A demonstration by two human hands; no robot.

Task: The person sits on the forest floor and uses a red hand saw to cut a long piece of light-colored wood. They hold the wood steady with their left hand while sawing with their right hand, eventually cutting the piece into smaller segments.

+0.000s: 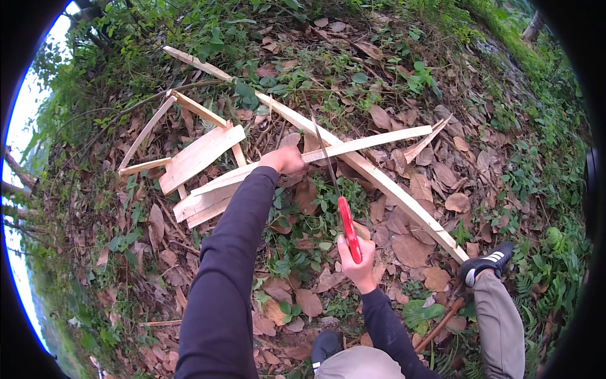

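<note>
My left hand (285, 160) is closed round a pale wooden strip (385, 139), pressing it near its middle. The strip lies across a long wooden beam (404, 197) that slants over the ground. In my right hand (358, 265) is a handsaw (348, 226), gripped by its red handle. Its thin blade points away from me and crosses the strip just right of my left hand. Whether the teeth have cut into the wood cannot be made out. Left of my left hand lies a chair-like wooden frame (203, 156) of slats and boards, partly behind my forearm.
Dry brown leaves (413, 249) and low green plants cover the sloping ground. My right shoe (486, 264) stands by the beam's near end, my left shoe (326, 346) at the bottom. A split wood piece (426, 142) lies beyond the strip's right end. A brown stick (440, 325) lies by my right leg.
</note>
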